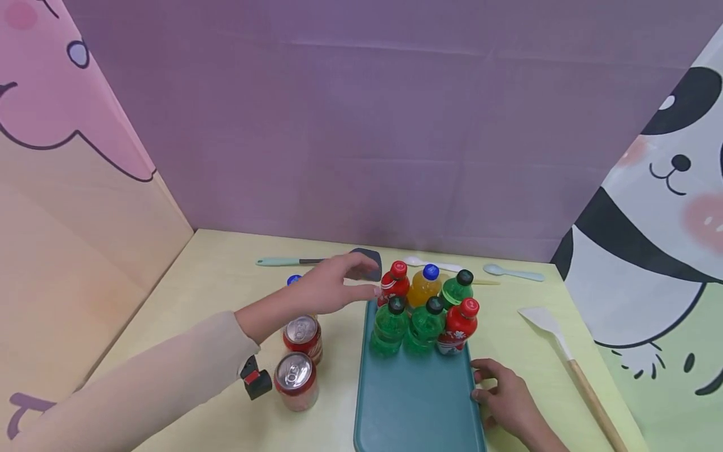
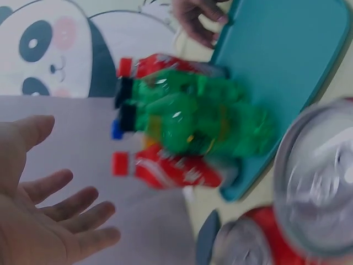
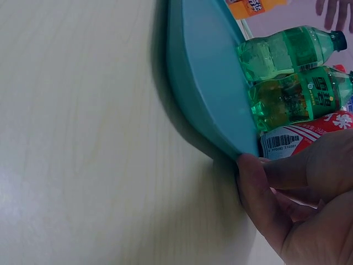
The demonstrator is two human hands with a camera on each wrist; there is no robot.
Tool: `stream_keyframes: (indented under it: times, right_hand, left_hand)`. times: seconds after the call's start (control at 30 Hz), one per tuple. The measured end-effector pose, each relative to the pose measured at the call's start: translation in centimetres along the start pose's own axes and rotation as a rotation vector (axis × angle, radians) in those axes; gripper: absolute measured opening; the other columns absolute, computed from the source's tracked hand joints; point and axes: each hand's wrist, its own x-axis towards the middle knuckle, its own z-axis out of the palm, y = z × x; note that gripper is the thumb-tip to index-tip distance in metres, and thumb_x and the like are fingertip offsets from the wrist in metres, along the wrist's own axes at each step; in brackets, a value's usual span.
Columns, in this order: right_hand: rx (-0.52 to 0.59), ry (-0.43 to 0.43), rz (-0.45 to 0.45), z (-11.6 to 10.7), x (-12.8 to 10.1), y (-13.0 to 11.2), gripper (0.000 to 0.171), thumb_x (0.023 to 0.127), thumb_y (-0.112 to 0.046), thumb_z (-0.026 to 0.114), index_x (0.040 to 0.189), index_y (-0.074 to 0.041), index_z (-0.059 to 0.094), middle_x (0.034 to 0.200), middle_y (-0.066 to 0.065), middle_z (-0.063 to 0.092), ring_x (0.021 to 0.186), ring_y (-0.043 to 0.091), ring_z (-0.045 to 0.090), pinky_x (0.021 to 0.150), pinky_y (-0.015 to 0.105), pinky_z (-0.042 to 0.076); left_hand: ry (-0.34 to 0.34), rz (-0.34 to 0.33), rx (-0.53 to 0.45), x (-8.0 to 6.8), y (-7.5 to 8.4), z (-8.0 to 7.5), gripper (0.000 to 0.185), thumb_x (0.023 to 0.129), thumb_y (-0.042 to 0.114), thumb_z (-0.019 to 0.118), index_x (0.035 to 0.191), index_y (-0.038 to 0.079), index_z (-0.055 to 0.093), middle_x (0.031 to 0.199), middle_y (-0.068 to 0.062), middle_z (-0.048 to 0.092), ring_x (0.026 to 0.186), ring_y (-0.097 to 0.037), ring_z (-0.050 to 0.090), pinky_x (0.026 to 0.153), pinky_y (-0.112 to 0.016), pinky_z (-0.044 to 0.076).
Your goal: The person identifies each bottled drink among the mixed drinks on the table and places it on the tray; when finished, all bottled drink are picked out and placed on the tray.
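Note:
A teal tray (image 1: 415,402) lies on the pale yellow table. At its far end stand several small bottles: a red one (image 1: 393,283), an orange one (image 1: 425,286), green ones (image 1: 388,325) and another red one (image 1: 459,326). My left hand (image 1: 368,277) reaches over from the left, fingers straight and spread, holding nothing; its fingertips are at the far-left red bottle. In the left wrist view the left hand (image 2: 60,215) shows a bare palm beside the bottles (image 2: 187,127). My right hand (image 1: 480,384) grips the tray's right rim; in the right wrist view the right hand (image 3: 265,176) pinches the tray's edge (image 3: 209,110).
Two red cans (image 1: 303,336) (image 1: 295,380) and a small black-and-red object (image 1: 257,378) stand left of the tray, a blue-capped bottle (image 1: 294,280) behind my left wrist. A mint-handled spatula (image 1: 282,261), two spoons (image 1: 429,263) (image 1: 511,272) and a wooden-handled spatula (image 1: 565,351) lie around. Panels close three sides.

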Motion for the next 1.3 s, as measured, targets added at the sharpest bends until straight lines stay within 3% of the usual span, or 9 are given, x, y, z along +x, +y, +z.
stream_keyframes:
  times: [0.17,0.37,0.47,0.57,0.77,0.97,1.1,1.3]
  right_hand:
    - [0.0,-0.001,-0.004,-0.1,0.0,-0.1,0.052,0.087,0.009,0.071,0.136,-0.003,0.059,0.112,0.012,0.066,0.081,0.021,0.067,0.052,0.04,0.06]
    - [0.002,0.001,-0.003,0.0,-0.1,-0.1,0.052,0.087,0.01,0.07,0.136,-0.003,0.059,0.112,0.012,0.065,0.081,0.021,0.068,0.052,0.04,0.06]
    - [0.007,0.002,-0.002,0.0,-0.2,0.0,0.052,0.087,0.009,0.07,0.136,-0.003,0.059,0.112,0.013,0.065,0.081,0.021,0.068,0.052,0.04,0.06]
    - [0.009,-0.001,-0.002,0.0,-0.1,0.0,0.052,0.087,0.009,0.07,0.136,-0.002,0.059,0.112,0.013,0.065,0.081,0.02,0.068,0.052,0.04,0.06]
    - [0.004,0.0,-0.004,0.1,0.0,0.2,0.051,0.087,0.01,0.07,0.136,-0.002,0.059,0.111,0.012,0.065,0.08,0.021,0.068,0.052,0.04,0.06]
    - [0.003,-0.001,-0.002,0.0,0.1,0.3,0.051,0.087,0.009,0.071,0.136,-0.003,0.059,0.11,0.012,0.065,0.08,0.021,0.068,0.052,0.04,0.06]
    - [0.004,-0.002,-0.008,0.1,0.1,0.3,0.051,0.088,0.008,0.072,0.136,-0.003,0.059,0.11,0.011,0.065,0.08,0.02,0.067,0.052,0.04,0.06]
    - [0.007,-0.004,-0.008,0.1,0.1,0.2,0.052,0.088,0.008,0.072,0.137,-0.002,0.059,0.111,0.011,0.065,0.08,0.02,0.066,0.052,0.04,0.06]
  left_hand:
    - [0.086,0.047,0.104,-1.3,-1.1,-2.7,0.064,0.092,0.042,0.075,0.148,0.022,0.052,0.152,-0.001,0.053,0.142,-0.03,0.048,0.11,-0.057,0.046]
    - [0.132,0.034,0.202,-2.8,-4.8,-4.8,0.074,0.091,0.044,0.076,0.154,0.02,0.046,0.159,-0.006,0.045,0.147,-0.035,0.041,0.11,-0.062,0.044]
    - [0.135,0.01,0.199,-3.5,-7.1,-5.4,0.076,0.091,0.045,0.076,0.154,0.018,0.044,0.159,-0.008,0.045,0.145,-0.037,0.042,0.111,-0.064,0.042]
    - [0.114,-0.011,0.136,-4.2,-9.1,-5.8,0.076,0.092,0.044,0.075,0.154,0.014,0.044,0.157,-0.012,0.047,0.142,-0.041,0.046,0.111,-0.065,0.041]
    - [0.05,-0.061,-0.013,-5.0,-11.9,-5.7,0.075,0.094,0.041,0.075,0.153,0.007,0.043,0.154,-0.017,0.047,0.138,-0.046,0.049,0.108,-0.058,0.048]
    - [0.031,-0.109,-0.109,-5.1,-13.9,-4.7,0.071,0.095,0.042,0.073,0.151,0.01,0.045,0.151,-0.016,0.05,0.139,-0.047,0.049,0.102,-0.053,0.054]
    - [0.043,-0.121,-0.177,-4.9,-14.7,-4.0,0.066,0.095,0.043,0.073,0.148,0.012,0.051,0.147,-0.015,0.055,0.136,-0.045,0.052,0.103,-0.053,0.054]
    - [0.114,-0.129,-0.207,-4.7,-15.1,-3.3,0.061,0.091,0.045,0.077,0.141,0.015,0.059,0.138,-0.012,0.062,0.129,-0.04,0.058,0.1,-0.052,0.056]
